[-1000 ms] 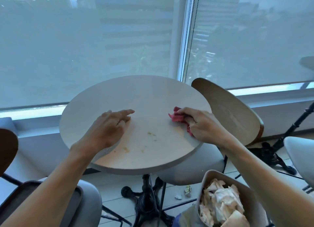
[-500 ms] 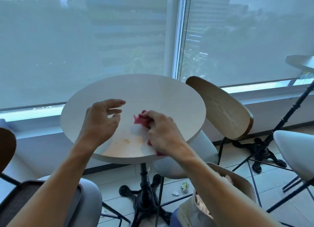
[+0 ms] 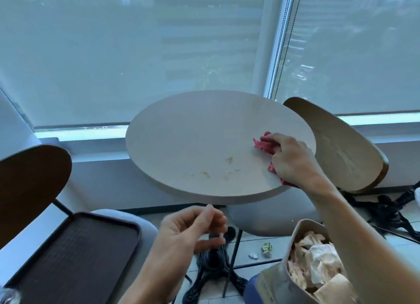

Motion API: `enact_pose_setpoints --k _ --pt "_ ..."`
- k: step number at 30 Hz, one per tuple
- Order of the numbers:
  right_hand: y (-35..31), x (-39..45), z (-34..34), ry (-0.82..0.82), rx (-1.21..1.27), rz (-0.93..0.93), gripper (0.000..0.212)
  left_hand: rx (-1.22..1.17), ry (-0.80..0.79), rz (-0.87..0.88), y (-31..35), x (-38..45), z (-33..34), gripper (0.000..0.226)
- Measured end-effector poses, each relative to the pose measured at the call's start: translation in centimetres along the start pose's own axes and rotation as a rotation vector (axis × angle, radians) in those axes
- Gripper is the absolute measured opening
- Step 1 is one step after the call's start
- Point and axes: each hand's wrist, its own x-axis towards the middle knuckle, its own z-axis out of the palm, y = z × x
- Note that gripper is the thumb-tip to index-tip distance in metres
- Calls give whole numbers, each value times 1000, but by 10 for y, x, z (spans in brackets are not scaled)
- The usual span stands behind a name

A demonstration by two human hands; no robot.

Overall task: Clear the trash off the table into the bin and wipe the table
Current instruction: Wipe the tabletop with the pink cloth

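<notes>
**Wiping under way, stains not yet reached**

The round table [image 3: 204, 131] has no trash left on its top; what remains is a scatter of yellowish smears [image 3: 229, 160] on the near part of the surface, to the left of the right hand. That right hand [image 3: 293, 160] is clenched around a bunched pink cloth [image 3: 264, 142] and presses it onto the tabletop at the right edge. Half a second ago the cloth was at the middle of the table, right by the smears; it has now swept back out to the right, and the marks are still there, so this pass has not lifted them. More strokes across the near centre look necessary.

The left hand [image 3: 193, 230], which hovered over the table a moment ago, has dropped off it and now hangs below the near rim, fingers loosely curled and grasping nothing.

Below the right forearm stands the bin [image 3: 304, 231], full of crumpled paper [image 3: 318, 265]. On the floor between the hands lie two small scraps [image 3: 266, 249], which probably still belong in the bin. Left of the left hand a dark tray [image 3: 75, 262] rests on a chair.
</notes>
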Motion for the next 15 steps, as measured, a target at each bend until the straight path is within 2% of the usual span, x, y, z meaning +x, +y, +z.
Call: enact_pose_setpoints --k 4,7,10,15 --pt "-12 -5 14 -50 -103 -62 40 -308 82 -323 -27 11 -4 34" --pt "-21 -10 26 -98 -188 -118 47 -508 65 -449 -31 23 -12 41" --pt "-36 -17 37 -147 -191 -200 42 -630 35 -487 -31 36 -17 45" --pt "-52 -22 59 -226 -194 -301 49 -727 -40 -468 -25 50 -20 45"
